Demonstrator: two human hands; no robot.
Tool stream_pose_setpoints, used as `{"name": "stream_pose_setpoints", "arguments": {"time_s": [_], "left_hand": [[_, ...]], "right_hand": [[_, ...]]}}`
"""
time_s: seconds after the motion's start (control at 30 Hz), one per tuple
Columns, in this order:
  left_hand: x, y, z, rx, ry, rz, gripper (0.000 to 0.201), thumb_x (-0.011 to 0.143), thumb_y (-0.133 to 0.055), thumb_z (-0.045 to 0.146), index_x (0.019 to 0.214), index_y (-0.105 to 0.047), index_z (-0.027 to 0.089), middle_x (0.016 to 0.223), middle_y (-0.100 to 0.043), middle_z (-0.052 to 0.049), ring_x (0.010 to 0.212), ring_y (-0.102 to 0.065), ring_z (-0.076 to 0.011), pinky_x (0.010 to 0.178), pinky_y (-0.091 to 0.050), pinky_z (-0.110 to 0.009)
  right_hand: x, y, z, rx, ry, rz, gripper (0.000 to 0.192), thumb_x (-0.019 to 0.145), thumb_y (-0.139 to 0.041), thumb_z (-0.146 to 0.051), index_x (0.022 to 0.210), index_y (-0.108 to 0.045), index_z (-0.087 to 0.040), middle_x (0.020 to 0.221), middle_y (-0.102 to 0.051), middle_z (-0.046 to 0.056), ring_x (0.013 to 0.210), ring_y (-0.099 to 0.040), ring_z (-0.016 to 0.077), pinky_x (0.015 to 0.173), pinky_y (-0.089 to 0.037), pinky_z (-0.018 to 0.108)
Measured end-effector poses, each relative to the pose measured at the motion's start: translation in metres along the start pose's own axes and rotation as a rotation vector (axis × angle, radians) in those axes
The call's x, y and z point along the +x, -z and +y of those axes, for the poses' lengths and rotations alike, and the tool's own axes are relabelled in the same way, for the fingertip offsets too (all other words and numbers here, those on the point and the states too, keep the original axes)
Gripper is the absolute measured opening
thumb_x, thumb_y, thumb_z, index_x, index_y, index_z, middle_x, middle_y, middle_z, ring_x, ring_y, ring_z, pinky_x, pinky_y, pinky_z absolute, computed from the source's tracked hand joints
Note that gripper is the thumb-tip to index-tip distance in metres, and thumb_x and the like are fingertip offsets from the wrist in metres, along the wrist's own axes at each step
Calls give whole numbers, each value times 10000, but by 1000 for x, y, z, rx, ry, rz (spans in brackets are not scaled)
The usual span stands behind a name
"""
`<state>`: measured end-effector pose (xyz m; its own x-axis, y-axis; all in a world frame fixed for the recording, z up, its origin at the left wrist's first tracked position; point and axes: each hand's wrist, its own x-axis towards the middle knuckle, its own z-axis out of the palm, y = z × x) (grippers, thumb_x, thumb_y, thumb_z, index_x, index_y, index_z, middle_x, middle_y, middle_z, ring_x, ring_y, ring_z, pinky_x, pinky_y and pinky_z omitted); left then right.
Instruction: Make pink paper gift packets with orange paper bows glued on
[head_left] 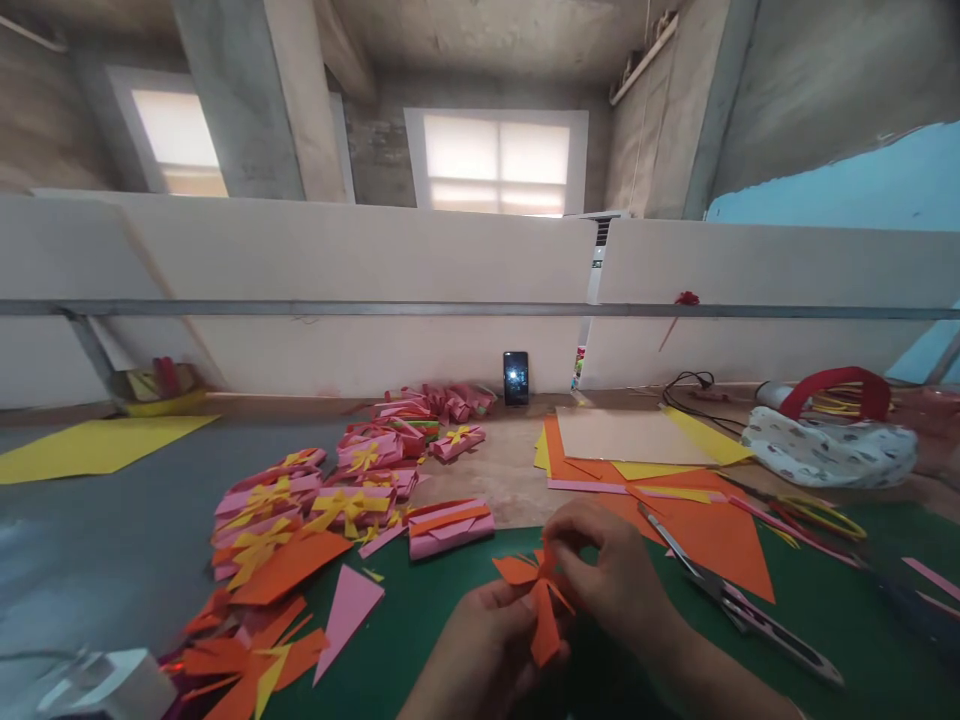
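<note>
Orange paper bow [540,590] pinched by both hands.

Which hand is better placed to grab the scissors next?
Right. The right hand pinches the orange paper bow right beside the scissors; the left hand sits farther away, holding the bow's tail.

Single head view looks forward over the near table [480,480]
</note>
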<state>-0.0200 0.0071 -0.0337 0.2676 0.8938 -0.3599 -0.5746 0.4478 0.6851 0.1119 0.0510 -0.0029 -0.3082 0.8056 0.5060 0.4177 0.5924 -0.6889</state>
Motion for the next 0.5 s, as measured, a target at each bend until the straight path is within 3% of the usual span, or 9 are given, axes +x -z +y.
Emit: {"name": "stream_pose_setpoints", "arguments": {"time_s": [0.27,0.5], "left_hand": [[-4,3,9,-10,-6,36,145,651,-654,126,790,-677,93,637,-618,-35,549,-562,-98,599,-429,-212],[-4,0,8,-61,-75,-30,156,638,-669,121,784,-688,72,687,-655,-74,598,-593,-124,583,-418,-201]], "right_hand": [[-3,-2,15,-337,388,-25,249,746,-484,-43,784,-659,-217,745,-594,31,688,-537,151,603,-409,250],[-6,0,14,-448,456,8,211,779,-487,-72,789,-661,-191,741,-592,46,689,-519,153,611,-385,259]]}}
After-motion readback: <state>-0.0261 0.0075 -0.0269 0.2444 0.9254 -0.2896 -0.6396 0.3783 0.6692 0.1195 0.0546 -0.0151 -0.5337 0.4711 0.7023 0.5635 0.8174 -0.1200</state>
